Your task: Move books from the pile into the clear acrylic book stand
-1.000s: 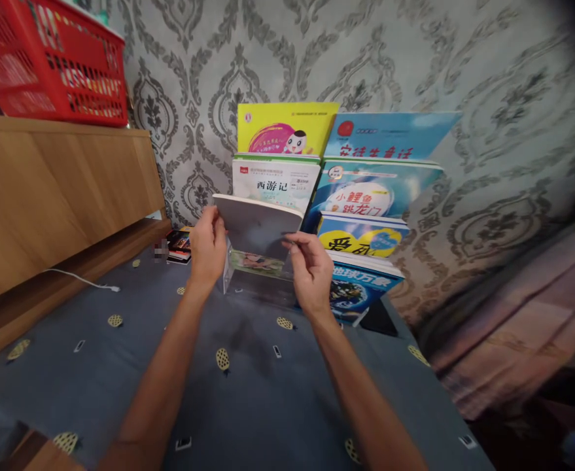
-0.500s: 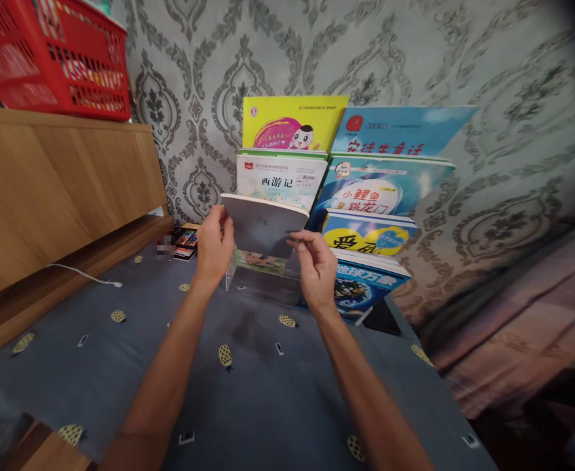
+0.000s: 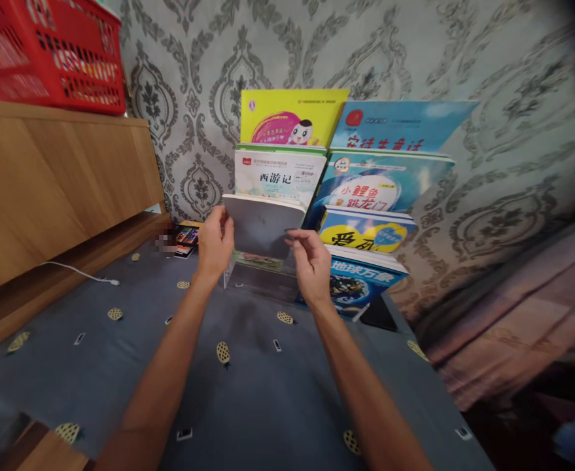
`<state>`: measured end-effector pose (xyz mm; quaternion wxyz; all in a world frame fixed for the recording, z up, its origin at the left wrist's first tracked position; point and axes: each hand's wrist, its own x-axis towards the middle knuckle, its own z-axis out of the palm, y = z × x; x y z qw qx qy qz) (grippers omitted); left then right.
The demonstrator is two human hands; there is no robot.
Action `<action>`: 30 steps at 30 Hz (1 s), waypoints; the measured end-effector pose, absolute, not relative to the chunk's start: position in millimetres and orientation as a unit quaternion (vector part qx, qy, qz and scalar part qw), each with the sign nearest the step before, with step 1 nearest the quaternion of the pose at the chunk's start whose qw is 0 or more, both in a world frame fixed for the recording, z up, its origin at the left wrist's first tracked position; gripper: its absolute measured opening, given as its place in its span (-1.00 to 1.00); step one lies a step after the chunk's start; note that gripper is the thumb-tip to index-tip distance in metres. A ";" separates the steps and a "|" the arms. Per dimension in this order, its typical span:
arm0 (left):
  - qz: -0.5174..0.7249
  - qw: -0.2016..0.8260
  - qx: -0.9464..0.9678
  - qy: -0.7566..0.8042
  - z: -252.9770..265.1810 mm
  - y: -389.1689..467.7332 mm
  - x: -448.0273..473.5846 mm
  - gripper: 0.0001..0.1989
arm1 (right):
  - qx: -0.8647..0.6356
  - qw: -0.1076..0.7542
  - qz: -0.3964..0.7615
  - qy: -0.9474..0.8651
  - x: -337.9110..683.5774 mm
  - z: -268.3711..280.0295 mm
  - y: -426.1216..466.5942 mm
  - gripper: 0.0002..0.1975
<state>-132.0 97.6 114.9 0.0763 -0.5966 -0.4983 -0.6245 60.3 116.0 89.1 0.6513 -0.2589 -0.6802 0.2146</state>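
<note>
A thin book [image 3: 260, 226] with a plain dark grey cover leans back a little above the front tier of a clear stepped stand [image 3: 262, 278]. My left hand [image 3: 215, 243] pinches its left edge, thumb in front. At the right edge, my right hand [image 3: 313, 267] has its thumb and fingers closed on the book. Under the grey cover a strip of a greenish picture [image 3: 258, 260] shows. Behind it stand a white book [image 3: 280, 173] and a yellow book [image 3: 292, 118].
To the right, several blue books [image 3: 365, 284] stand in tiers, with a dark flat object [image 3: 379, 314] beside them. A wooden cabinet [image 3: 61, 170] bearing a red basket [image 3: 71, 59] is at left. A white cable [image 3: 78, 271] and small printed items [image 3: 186, 239] lie on the grey cloth [image 3: 252, 405].
The grey book has sunk slightly toward the stand's front tier, covering more of the greenish picture. Both hands keep their hold. The view has shifted a little.
</note>
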 end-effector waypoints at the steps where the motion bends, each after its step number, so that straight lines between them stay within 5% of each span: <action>1: -0.619 0.079 -0.598 -0.504 113.6 98.9 -132.1 -0.90 | -0.270 0.646 0.213 -0.681 60.1 88.3 116.7 -0.83; 13: -0.518 0.150 -0.607 -0.584 83.7 117.5 -128.8 -0.77 | -0.394 0.545 0.113 -0.732 57.7 74.2 123.5 -0.73; 30: -0.413 0.143 -0.596 -0.673 77.2 114.9 -115.8 -0.55 | -0.406 0.560 0.033 -0.721 49.8 60.5 129.0 -0.59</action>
